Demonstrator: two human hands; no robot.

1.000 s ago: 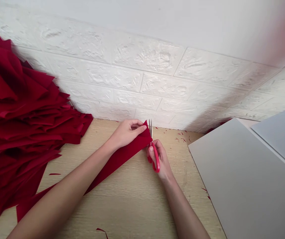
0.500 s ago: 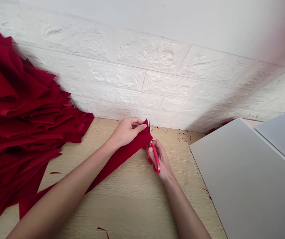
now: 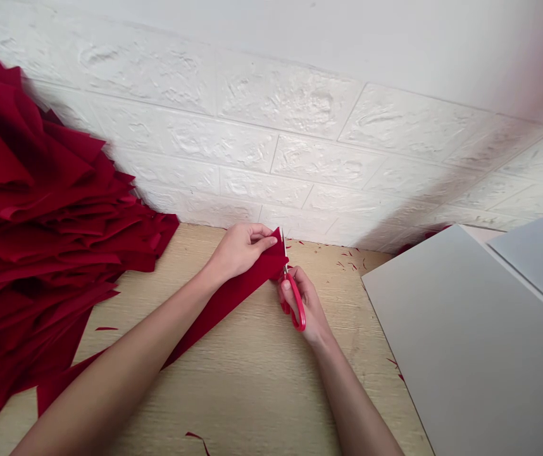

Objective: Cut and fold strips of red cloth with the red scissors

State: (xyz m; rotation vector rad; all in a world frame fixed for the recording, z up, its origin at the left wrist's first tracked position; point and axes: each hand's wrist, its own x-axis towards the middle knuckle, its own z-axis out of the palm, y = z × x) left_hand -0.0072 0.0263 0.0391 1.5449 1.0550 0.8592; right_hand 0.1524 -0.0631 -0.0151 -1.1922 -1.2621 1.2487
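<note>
Between the thumb and fingers of my left hand (image 3: 247, 250) is the end of a long strip of dark red fabric (image 3: 224, 301). The strip runs back toward the lower left, partly hidden beneath my left forearm. My right hand (image 3: 307, 301) is wrapped round the red handles of a pair of scissors (image 3: 299, 310). Their metal blades point toward the wall, right at the strip's far edge, and look nearly closed. A small corner of fabric lies against the blades near the pivot.
A large heap of red fabric pieces (image 3: 62, 215) rises on the left. At right stands a pale grey board or box (image 3: 461, 329). Small red scraps (image 3: 347, 254) lie on the wooden tabletop (image 3: 252, 380). A white brick-patterned wall (image 3: 252, 145) borders the back.
The scissors' blades have come slightly away from the fabric edge, and the edge by the pivot has shifted a little left. Both hands hold nearly the same places.
</note>
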